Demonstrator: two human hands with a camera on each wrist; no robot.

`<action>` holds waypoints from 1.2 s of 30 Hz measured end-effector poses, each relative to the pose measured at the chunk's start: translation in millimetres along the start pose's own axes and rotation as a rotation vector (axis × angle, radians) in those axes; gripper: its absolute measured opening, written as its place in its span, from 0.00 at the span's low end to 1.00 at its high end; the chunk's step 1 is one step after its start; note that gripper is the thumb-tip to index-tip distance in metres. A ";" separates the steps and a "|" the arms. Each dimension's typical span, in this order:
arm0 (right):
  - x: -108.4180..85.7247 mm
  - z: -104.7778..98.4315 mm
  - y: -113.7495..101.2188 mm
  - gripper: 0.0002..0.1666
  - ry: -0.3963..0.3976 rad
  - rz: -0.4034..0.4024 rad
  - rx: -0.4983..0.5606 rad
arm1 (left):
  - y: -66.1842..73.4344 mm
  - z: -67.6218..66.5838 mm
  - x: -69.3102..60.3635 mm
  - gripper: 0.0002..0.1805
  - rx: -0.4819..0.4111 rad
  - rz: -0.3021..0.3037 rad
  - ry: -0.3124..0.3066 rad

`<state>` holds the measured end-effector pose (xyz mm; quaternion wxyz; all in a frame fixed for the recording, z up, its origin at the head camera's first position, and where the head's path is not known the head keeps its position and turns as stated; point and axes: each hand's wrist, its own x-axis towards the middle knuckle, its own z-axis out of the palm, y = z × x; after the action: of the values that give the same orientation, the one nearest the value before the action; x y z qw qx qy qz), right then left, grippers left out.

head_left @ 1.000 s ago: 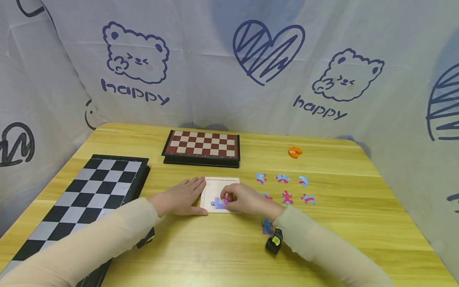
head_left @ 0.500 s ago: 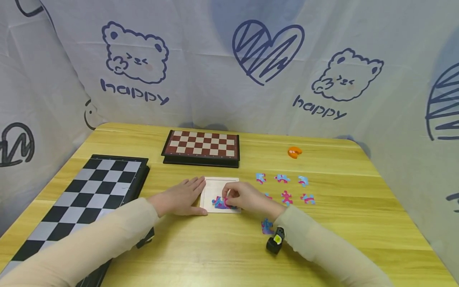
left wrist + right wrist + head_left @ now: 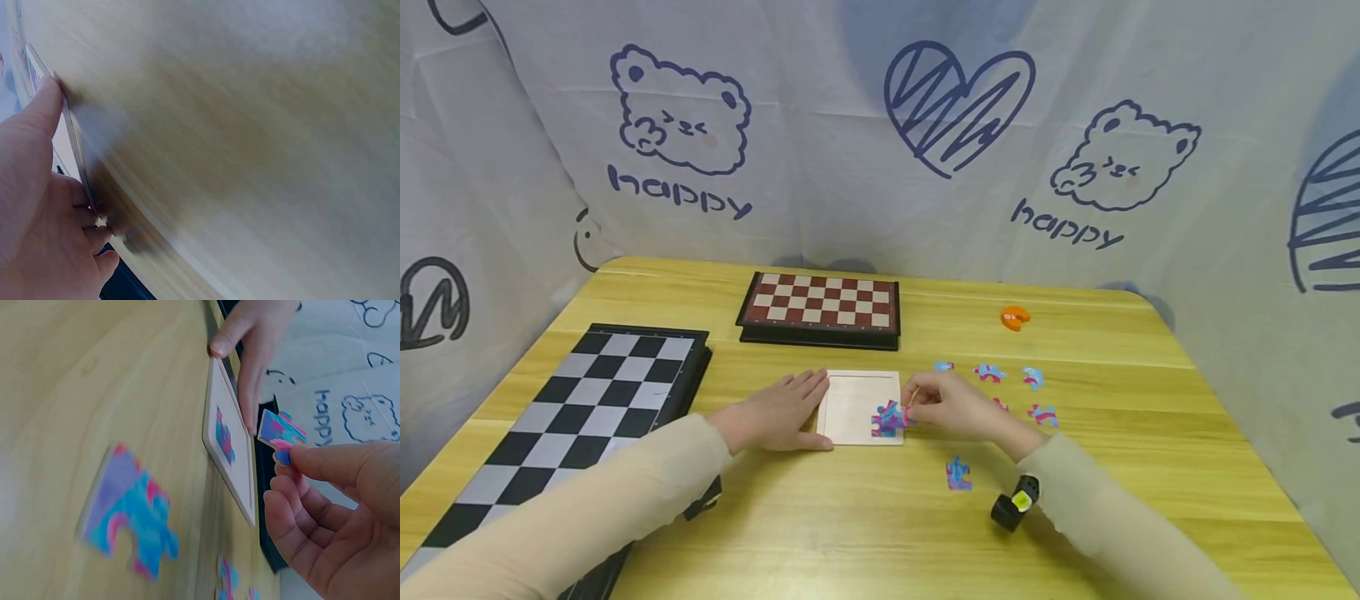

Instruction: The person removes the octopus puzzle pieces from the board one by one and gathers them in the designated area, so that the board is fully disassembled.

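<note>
My left hand (image 3: pixel 772 412) lies with fairly straight fingers against the left edge of a pale puzzle tray (image 3: pixel 846 404), thumb at its near corner. Between thumb and fingertips, my right hand (image 3: pixel 962 408) pinches a blue, pink and purple jigsaw piece (image 3: pixel 279 430), raised above the tray's right side. Another jigsaw piece (image 3: pixel 223 436) lies inside the tray; in the head view the two pieces overlap. One loose jigsaw piece (image 3: pixel 958 473) rests on the table in front of the right hand.
Several loose jigsaw pieces (image 3: pixel 990 372) lie right of the tray, some partly hidden by my right hand. A red-and-white chessboard box (image 3: pixel 820 302) stands behind the tray. A larger black-and-white chessboard (image 3: pixel 583 408) is at left. An orange piece (image 3: pixel 1015 317) lies at back right.
My right hand has lifted the jigsaw piece and moved it rightward, toward the tray's right edge. The left hand has stayed at the tray's left edge.
</note>
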<state>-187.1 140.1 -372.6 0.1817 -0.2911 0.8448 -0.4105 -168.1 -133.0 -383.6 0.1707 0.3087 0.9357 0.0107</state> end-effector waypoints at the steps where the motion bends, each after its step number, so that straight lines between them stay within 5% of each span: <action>1: -3.4 -2.9 2.1 0.01 -0.001 -0.008 0.003 | -0.1 0.3 0.2 0.50 0.003 -0.001 -0.001; 12: -49.8 -38.2 27.1 0.03 -0.045 0.023 0.028 | -0.4 0.4 0.3 0.50 0.008 -0.009 -0.007; 23: -96.1 -60.3 59.9 0.02 -0.171 0.063 0.106 | 0.2 -0.1 -0.8 0.50 0.006 -0.010 -0.004; 36: -106.5 -59.2 67.3 0.03 -0.231 0.095 0.146 | -0.2 -1.1 -1.6 0.50 -0.007 0.002 0.007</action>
<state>-161.1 276.4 -383.8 0.3178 -0.2819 0.7990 -0.4256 -167.3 -134.1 -382.0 0.1683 0.3090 0.9359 0.0154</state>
